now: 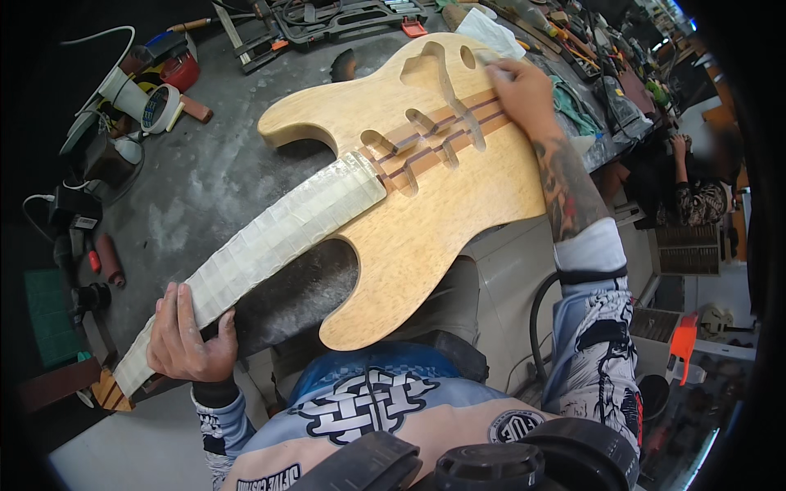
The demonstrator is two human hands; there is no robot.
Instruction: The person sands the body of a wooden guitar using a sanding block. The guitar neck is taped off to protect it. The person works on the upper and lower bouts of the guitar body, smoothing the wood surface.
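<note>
The pale wooden guitar body (pixel 458 213) lies face up at the middle, reaching toward one o'clock, with its slots and cavities bared. Its taped neck (pixel 278 221) slants toward eight o'clock, where the striped headstock (pixel 110 394) shows; the wrapping probably shields the neck from dust and scuffs.

The body rests partly on the grey table (pixel 180 204), while its lower horn, toward six o'clock, juts past the near edge, perhaps to bring that rim within reach.

At eight o'clock the left hand (pixel 192 335) lays its fingers side by side across the neck, thumb apart at the near edge, so the neck sits within the grip, seemingly to steady the long end; how hard it presses does not show. Between one and two o'clock the right hand (pixel 524 94) bends over the body's far end, fingertips blurred near the oval hole (pixel 467 56); whether that grip pinches anything, I cannot tell.

Clamps (pixel 336 29) toward twelve and a white cup (pixel 124 96) at ten stand back from the wood, which likely spares it knocks. A crumpled white sheet (pixel 493 34) lies just beyond the body at one o'clock.
</note>
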